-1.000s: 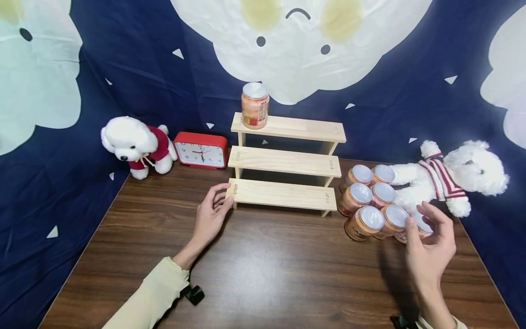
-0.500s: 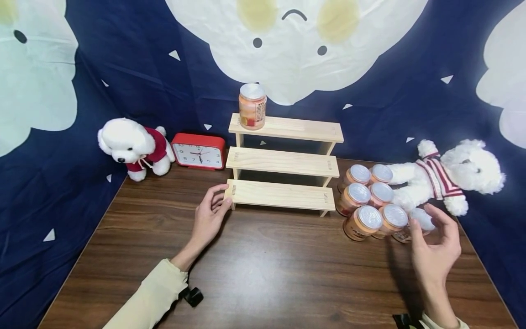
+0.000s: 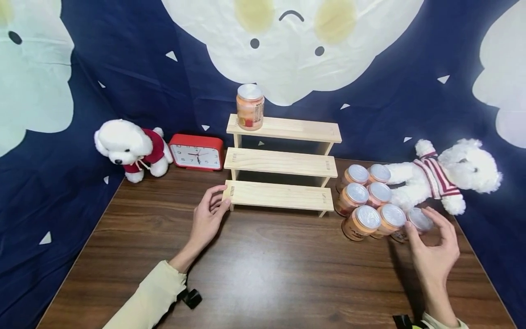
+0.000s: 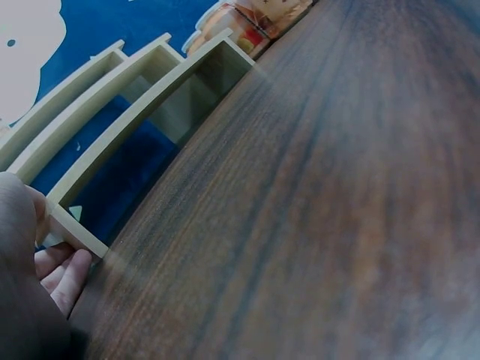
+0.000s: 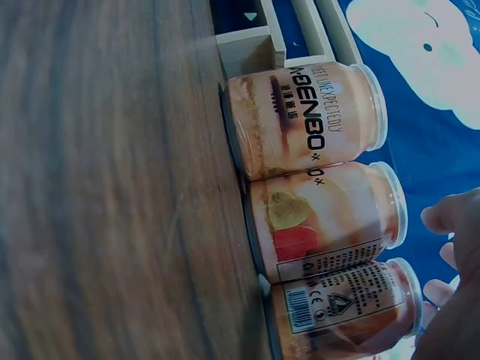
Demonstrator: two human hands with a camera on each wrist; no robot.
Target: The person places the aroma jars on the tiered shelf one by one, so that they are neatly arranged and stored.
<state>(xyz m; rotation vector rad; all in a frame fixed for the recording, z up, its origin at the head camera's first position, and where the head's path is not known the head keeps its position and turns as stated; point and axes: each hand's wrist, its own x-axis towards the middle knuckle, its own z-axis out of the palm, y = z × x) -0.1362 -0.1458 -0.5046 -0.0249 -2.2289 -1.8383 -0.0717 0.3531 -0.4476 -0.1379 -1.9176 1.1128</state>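
Nearest me: dark wood desk [image 3: 279, 269], two forearms coming in from the near edge, cream sleeve [image 3: 149, 297] on the left one; right hand [image 3: 433, 256] sits at the near right corner of the can cluster, fingers [image 3: 448, 226] curled round the top of the nearest can [image 3: 417, 224], thumb on its left side, can upright on the desk; right wrist view shows that can [image 5: 341, 307] lowest in frame with a barcode label, fingertips [image 5: 450, 217] at its lid end; two more cans touch it in a row to its left, silver lids up [image 3: 380, 219]; four more cans [image 3: 365, 183] behind those, packed tight, all standing just right of the shelf; left hand [image 3: 207, 219] is mid-desk, fingers [image 3: 218, 198] loosely bent and pinching the left end of the lowest step of the wooden tiered shelf [image 3: 281, 160], thumb on top; left wrist view confirms fingers [image 4: 64, 270] against that end post; white plush bear [image 3: 445, 180] in a striped jumper lies on its side just behind the cans, touching them; further back, one can [image 3: 249, 106] stands at the left end of the top step; red clock [image 3: 196, 152] just left of the shelf, white plush dog [image 3: 129, 148] in red beside it; blue backdrop [image 3: 135, 68] with white cartoon shapes behind everything
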